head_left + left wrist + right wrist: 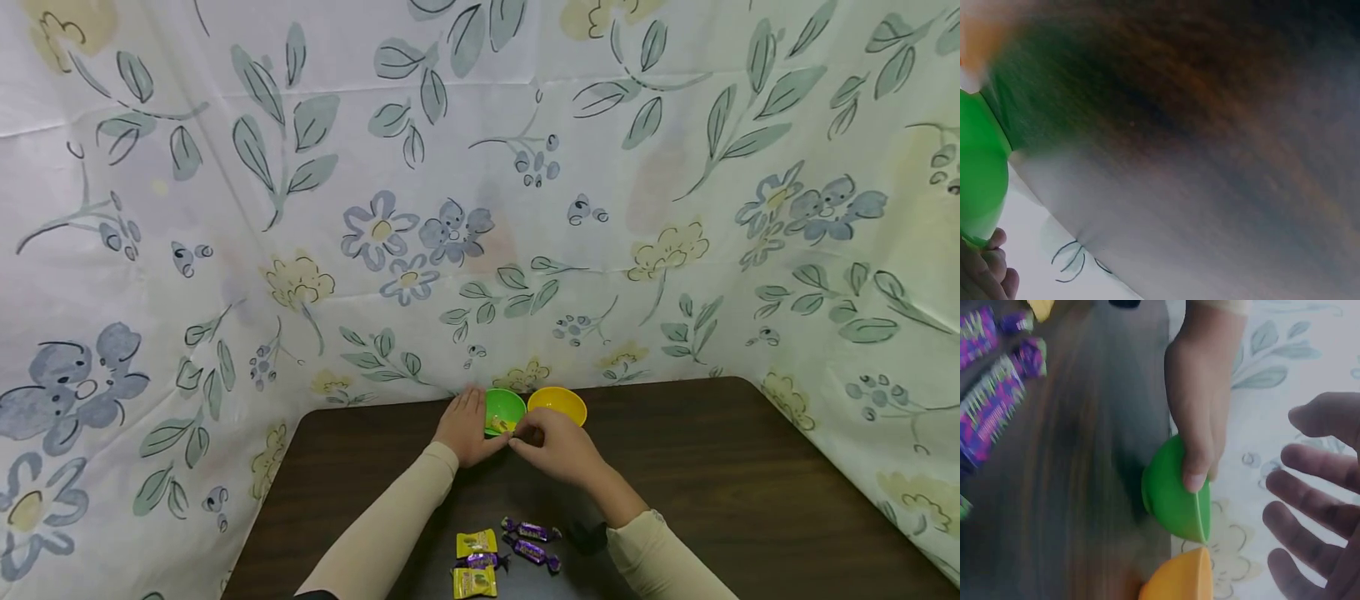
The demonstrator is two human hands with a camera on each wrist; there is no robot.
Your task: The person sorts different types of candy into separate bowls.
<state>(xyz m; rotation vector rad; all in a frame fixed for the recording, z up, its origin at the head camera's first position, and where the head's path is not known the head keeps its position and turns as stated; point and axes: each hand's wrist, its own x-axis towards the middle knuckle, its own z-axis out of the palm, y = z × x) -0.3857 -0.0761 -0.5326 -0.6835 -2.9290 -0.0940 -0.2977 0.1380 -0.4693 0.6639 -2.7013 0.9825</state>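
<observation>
My left hand [467, 428] grips the side of a green bowl [506, 403]. In the right wrist view its thumb lies over the outside of the bowl near the rim, and in the left wrist view the fingertips [999, 265] wrap its wall. Yellow-wrapped candy [499, 426] lies inside this bowl. Over the bowl's near right side hovers my right hand [561, 447]; the right wrist view shows its fingers [1313, 487] spread apart and holding nothing. A yellow-orange bowl [561, 402] stands just right of the green one, partly behind the right hand.
Purple twist-wrapped candies [531, 552] lie on the dark wooden table [697, 483] nearer to me. Beside them are two yellow candy packets [475, 582], with another purple candy [480, 562] between. A floral cloth [450, 333] hangs behind the bowls along the table's far edge.
</observation>
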